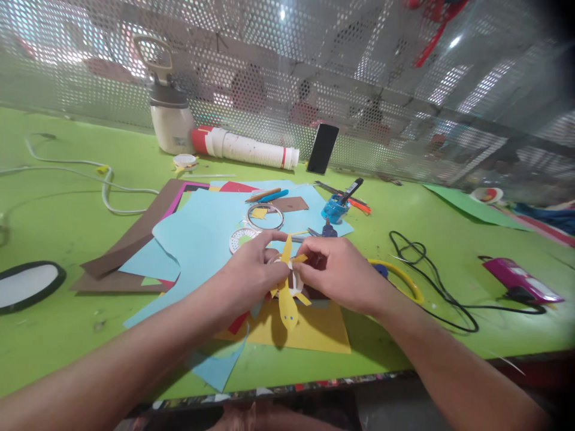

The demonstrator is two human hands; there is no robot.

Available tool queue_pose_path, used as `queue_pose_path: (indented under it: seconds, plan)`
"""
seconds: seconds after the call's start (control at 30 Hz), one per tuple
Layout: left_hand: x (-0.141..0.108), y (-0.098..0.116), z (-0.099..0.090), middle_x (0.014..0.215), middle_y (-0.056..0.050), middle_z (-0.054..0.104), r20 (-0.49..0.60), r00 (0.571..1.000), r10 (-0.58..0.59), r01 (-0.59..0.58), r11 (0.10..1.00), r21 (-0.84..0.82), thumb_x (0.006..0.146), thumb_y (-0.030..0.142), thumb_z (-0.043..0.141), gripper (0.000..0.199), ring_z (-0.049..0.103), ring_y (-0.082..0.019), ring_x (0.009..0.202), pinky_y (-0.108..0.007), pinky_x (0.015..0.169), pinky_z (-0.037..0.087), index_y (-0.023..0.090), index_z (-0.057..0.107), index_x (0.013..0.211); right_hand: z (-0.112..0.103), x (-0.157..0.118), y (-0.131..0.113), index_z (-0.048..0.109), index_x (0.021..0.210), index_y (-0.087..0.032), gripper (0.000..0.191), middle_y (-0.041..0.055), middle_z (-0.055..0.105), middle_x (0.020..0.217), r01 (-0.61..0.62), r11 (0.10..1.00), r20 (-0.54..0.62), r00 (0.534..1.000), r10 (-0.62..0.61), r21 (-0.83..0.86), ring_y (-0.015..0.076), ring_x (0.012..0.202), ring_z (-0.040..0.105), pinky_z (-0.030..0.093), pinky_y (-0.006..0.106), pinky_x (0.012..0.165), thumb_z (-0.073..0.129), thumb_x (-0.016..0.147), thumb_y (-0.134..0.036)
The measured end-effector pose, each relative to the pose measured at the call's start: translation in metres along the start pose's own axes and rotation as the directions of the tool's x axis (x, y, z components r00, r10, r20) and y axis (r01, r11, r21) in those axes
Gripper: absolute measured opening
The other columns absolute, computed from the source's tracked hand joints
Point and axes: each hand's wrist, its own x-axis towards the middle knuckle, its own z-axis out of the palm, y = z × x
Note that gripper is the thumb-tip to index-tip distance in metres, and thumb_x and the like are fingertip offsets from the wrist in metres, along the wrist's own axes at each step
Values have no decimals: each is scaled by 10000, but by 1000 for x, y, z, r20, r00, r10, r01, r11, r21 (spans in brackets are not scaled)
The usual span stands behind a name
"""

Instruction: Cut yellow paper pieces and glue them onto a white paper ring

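Observation:
Between my two hands is a paper turtle (288, 314) with a yellow head, two dotted eyes, yellow limbs and a white rounded body. My left hand (260, 263) grips it from the left, the thumb pressed on the yellow strip along its middle. On the other side, my right hand (330, 266) pinches its edge beside a yellow limb; the fingertips are partly hidden. Below it lies a yellow paper sheet (323, 332). Just beyond my hands are a white patterned ring (238, 241) and a round hoop (282, 220) with a yellow scrap inside.
Light blue sheets (197, 221) and brown paper (148, 224) cover mid-table. A blue jar (335, 209) holds a marker. Right are yellow tape (411, 287), a black cord (442, 287) and a magenta device (516, 278). A phone (322, 148), paper cups (251, 149) and sprayer (171, 123) stand behind.

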Motion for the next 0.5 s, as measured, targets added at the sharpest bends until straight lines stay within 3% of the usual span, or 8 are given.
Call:
queue_pose_path:
  seconds: [0.27, 0.5]
  plan:
    - [-5, 10, -1, 642, 26, 571, 18, 999, -36, 37, 997, -65, 677, 122, 557, 554, 486, -127, 526, -241, 482, 365, 161, 463, 1222, -9, 1, 1, 633, 753, -173, 125, 4, 640, 679, 5, 994, 1, 1000, -5, 109, 125, 603, 570, 447, 238, 545, 590, 809, -276]
    - [-11, 16, 2, 702, 33, 593, 87, 996, -6, 12, 998, -59, 721, 163, 587, 592, 504, -120, 574, -243, 550, 345, 170, 393, 1280, -11, 0, -2, 621, 843, -159, 182, 5, 638, 697, -97, 899, 122, 991, 49, 427, 126, 605, 603, 500, 259, 586, 595, 833, -339]
